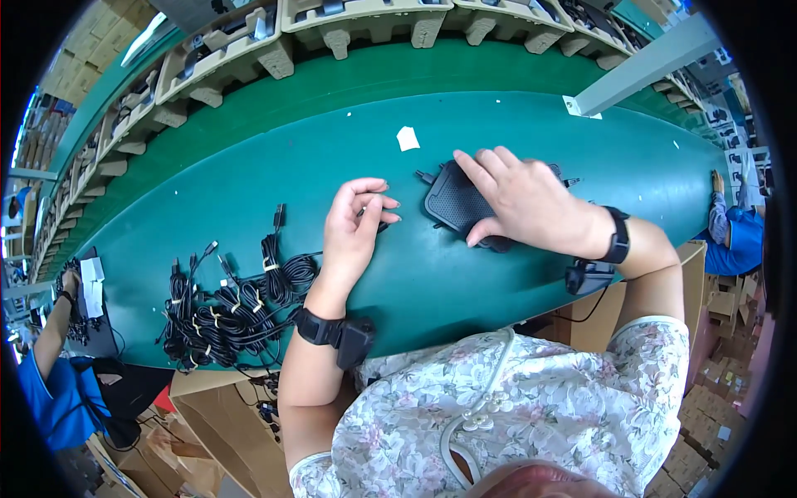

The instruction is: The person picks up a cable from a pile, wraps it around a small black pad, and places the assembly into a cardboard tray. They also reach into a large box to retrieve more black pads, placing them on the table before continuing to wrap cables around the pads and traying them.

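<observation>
My right hand (531, 199) grips a flat black device (457, 199) with a perforated face and rounded corners, thumb at its near edge and fingers across its top. A short black plug (425, 177) sticks out at its left, another plug (571, 181) at its right. The hand hides much of the device. To the left, my left hand (355, 224) is raised with its fingers curled in. A small dark piece shows by its fingertips; what it is, I cannot make out. Several tied black cables (224, 311) lie in a heap left of that forearm.
Cardboard trays (365, 17) line the far side of the green table (249, 183). A white paper scrap (408, 139) lies ahead, and a grey post (647, 66) stands far right. Open cardboard boxes (224, 423) sit below the near edge. Co-workers in blue (62, 407) are at both sides.
</observation>
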`<action>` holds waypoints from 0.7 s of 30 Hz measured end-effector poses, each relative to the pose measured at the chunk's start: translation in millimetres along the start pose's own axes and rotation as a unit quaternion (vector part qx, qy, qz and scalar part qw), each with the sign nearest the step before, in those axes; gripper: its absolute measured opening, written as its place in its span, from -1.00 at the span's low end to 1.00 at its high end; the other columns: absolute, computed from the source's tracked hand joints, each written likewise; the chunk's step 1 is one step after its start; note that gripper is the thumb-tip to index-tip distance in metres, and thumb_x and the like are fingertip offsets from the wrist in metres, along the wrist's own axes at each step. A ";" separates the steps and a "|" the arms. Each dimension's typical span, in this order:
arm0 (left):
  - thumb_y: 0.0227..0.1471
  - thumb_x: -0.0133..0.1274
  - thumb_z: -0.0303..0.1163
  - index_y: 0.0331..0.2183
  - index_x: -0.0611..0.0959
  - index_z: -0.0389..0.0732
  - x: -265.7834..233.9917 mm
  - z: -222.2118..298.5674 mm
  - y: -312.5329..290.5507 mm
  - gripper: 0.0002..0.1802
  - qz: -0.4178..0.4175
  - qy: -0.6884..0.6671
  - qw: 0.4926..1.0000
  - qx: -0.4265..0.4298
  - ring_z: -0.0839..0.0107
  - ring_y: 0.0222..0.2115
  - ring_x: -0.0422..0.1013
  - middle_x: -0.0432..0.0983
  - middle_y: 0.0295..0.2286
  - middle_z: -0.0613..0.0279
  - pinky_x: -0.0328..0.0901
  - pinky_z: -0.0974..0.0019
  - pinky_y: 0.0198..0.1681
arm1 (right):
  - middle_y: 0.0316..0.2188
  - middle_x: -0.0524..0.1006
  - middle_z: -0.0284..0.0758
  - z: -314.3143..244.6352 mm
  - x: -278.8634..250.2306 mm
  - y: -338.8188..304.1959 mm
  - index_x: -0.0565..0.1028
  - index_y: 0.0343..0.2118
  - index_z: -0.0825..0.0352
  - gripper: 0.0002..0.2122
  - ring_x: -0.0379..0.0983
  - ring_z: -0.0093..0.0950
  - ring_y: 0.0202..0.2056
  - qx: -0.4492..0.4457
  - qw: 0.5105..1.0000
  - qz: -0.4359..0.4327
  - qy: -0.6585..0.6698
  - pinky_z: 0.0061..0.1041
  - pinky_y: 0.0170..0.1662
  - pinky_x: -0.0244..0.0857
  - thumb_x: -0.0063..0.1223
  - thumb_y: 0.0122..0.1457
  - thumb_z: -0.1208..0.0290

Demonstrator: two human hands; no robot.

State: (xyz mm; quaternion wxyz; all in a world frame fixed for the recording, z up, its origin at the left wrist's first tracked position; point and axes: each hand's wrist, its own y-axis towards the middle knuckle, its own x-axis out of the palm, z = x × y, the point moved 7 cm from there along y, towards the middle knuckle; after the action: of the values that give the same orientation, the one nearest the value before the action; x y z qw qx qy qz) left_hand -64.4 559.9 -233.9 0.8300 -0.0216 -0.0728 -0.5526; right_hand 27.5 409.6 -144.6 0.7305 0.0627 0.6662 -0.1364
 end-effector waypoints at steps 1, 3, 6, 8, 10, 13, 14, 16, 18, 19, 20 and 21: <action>0.12 -0.13 -0.51 -0.15 0.37 -0.34 1.2 1.3 -2.4 -0.77 0.001 0.000 1.000 0.005 0.43 -0.33 0.44 0.41 -0.26 0.12 0.39 0.42 -0.31 | -0.22 0.36 -0.22 -3.7 8.8 -1.3 0.24 0.06 0.36 -0.24 0.32 -0.33 -0.14 0.021 1.000 -0.019 0.012 -0.42 -0.28 0.34 0.18 -0.22 0.03; 0.10 -0.07 -0.47 -0.16 0.38 -0.33 7.5 8.4 -5.4 -0.74 0.014 0.038 0.998 0.042 0.44 -0.35 0.43 0.41 -0.27 0.12 0.38 0.42 -0.33 | -0.17 0.34 -0.22 -6.6 14.7 -3.8 0.22 0.08 0.35 -0.22 0.30 -0.33 -0.09 0.042 0.998 -0.035 0.019 -0.41 -0.22 0.33 0.20 -0.22 0.06; 0.08 -0.01 -0.43 -0.17 0.39 -0.31 20.6 16.4 -12.4 -0.72 0.011 0.122 0.989 0.080 0.45 -0.37 0.43 0.41 -0.28 0.13 0.37 0.41 -0.35 | -0.09 0.30 -0.18 -15.9 -5.2 -11.7 0.18 0.12 0.34 -0.20 0.25 -0.32 -0.04 -0.062 0.991 0.095 0.075 -0.34 -0.03 0.21 0.25 -0.24 0.18; 0.06 0.03 -0.39 -0.18 0.39 -0.29 31.6 19.2 -18.2 -0.70 -0.009 0.250 0.962 0.107 0.46 -0.40 0.42 0.41 -0.29 0.13 0.35 0.41 -0.38 | -0.08 0.31 -0.18 -30.2 -7.0 -12.2 0.18 0.11 0.33 -0.21 0.25 -0.30 -0.04 -0.103 0.986 0.115 0.069 -0.31 -0.01 0.17 0.26 -0.25 0.22; 0.05 0.04 -0.38 -0.18 0.40 -0.28 32.8 19.6 -19.7 -0.70 -0.016 0.265 0.956 0.126 0.46 -0.42 0.41 0.41 -0.30 0.13 0.34 0.40 -0.38 | -0.08 0.32 -0.17 -49.8 -11.0 -16.0 0.19 0.11 0.31 -0.22 0.26 -0.26 -0.04 -0.188 0.969 0.146 0.069 -0.26 0.05 0.09 0.27 -0.27 0.29; 0.04 0.06 -0.36 -0.19 0.40 -0.27 34.7 25.3 -21.3 -0.70 -0.029 0.300 0.940 0.158 0.45 -0.45 0.39 0.41 -0.32 0.14 0.32 0.40 -0.38 | -0.13 0.36 -0.25 -29.5 -22.1 -9.7 0.25 0.05 0.29 -0.35 0.30 -0.35 -0.10 -0.125 0.963 0.206 0.124 -0.34 0.00 0.15 0.24 -0.17 0.35; 0.05 0.05 -0.37 -0.19 0.40 -0.27 29.6 27.7 -20.3 -0.70 -0.007 0.212 0.967 0.138 0.45 -0.45 0.39 0.41 -0.33 0.13 0.32 0.40 -0.37 | -0.16 0.38 -0.28 -19.6 -26.0 -7.3 0.28 0.03 0.27 -0.42 0.32 -0.39 -0.12 -0.094 0.955 0.234 0.153 -0.38 -0.02 0.18 0.23 -0.13 0.38; 0.05 0.04 -0.39 -0.19 0.39 -0.28 18.7 29.0 -18.7 -0.70 0.036 0.032 0.994 0.098 0.43 -0.43 0.39 0.42 -0.34 0.12 0.32 0.39 -0.36 | -0.19 0.39 -0.33 3.7 -10.6 -0.3 0.31 -0.01 0.27 -0.49 0.33 -0.44 -0.16 -0.033 0.919 0.174 0.353 -0.42 -0.05 0.19 0.20 -0.08 0.40; 0.06 0.03 -0.40 -0.17 0.38 -0.28 23.8 33.1 -19.9 -0.70 0.034 0.008 0.992 0.125 0.43 -0.42 0.38 0.42 -0.34 0.12 0.32 0.40 -0.35 | -0.25 0.42 -0.43 23.2 20.4 7.9 0.36 -0.08 0.27 -0.64 0.35 -0.55 -0.22 0.091 0.712 0.025 0.696 -0.51 -0.10 0.23 0.13 0.02 0.46; 0.07 0.01 -0.41 -0.15 0.36 -0.28 26.9 35.4 -20.7 -0.69 0.031 -0.017 0.988 0.149 0.44 -0.41 0.38 0.42 -0.34 0.13 0.32 0.41 -0.35 | -0.25 0.42 -0.43 29.5 14.2 12.6 0.36 -0.08 0.27 -0.64 0.35 -0.55 -0.22 0.088 0.713 0.026 0.695 -0.51 -0.10 0.23 0.13 0.02 0.46; 0.07 0.00 -0.42 -0.14 0.35 -0.29 27.0 37.9 -21.1 -0.69 0.029 -0.042 0.984 0.173 0.44 -0.40 0.38 0.42 -0.34 0.13 0.32 0.42 -0.35 | -0.30 0.43 -0.47 45.2 -7.8 15.4 0.39 -0.15 0.29 -0.75 0.35 -0.60 -0.25 0.070 0.737 0.128 0.660 -0.57 -0.14 0.23 0.06 0.09 0.46; 0.07 0.00 -0.42 -0.14 0.35 -0.29 24.2 38.4 -20.3 -0.69 0.030 -0.039 0.983 0.175 0.44 -0.40 0.38 0.42 -0.34 0.13 0.32 0.42 -0.35 | -0.34 0.43 -0.51 60.4 -30.8 17.2 0.42 -0.22 0.31 -0.85 0.34 -0.65 -0.28 0.050 0.751 0.228 0.618 -0.63 -0.18 0.23 -0.02 0.15 0.47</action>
State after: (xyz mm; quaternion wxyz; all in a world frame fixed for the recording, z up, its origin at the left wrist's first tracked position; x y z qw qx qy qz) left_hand -77.6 534.4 -193.3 0.8338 0.1004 -0.2004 -0.5046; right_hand 87.8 413.1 -109.4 0.1646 0.3203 0.9303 0.0698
